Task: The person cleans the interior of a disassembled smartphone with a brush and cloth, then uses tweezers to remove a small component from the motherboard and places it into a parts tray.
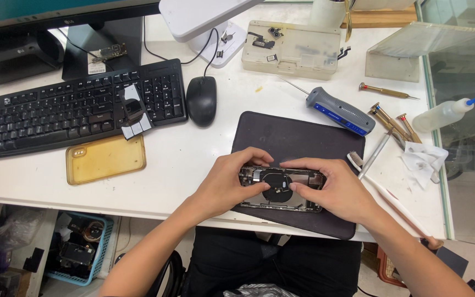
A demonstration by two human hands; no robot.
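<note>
Opened phone (281,190) lying flat on a dark mat (298,143) at the near edge of the white bench (193,159), held between the person's two hands. The left hand (229,184) curls over the phone's left end, fingers along the far edge and thumb pressed down beside the round black part at its middle; the right hand (336,190) closes on the right end in mirror fashion, fingers over the far edge, thumb reaching in toward the same round part. Both hands are partly closed and grip the phone; neither holds a tool. The phone sits directly between them, its exposed inside facing up. Counted items: one mat; one black keyboard (78,107) at far left with a few small parts lying on its keys; one black mouse (201,100) just right of it; one amber phone case (105,159) near the keyboard's front edge; one grey-and-blue screwdriver (339,110) beyond the mat; four thin brass-handled drivers, one (386,91) apart and three (394,121) lying together at right; one toothbrush (358,162) touching the mat's right edge; one crumpled wipe (424,157); one squeeze bottle (446,114) with a blue tip at far right; one pale parts tray (291,52) at the back, carrying small black components; one monitor (61,16) at far left rear.
</note>
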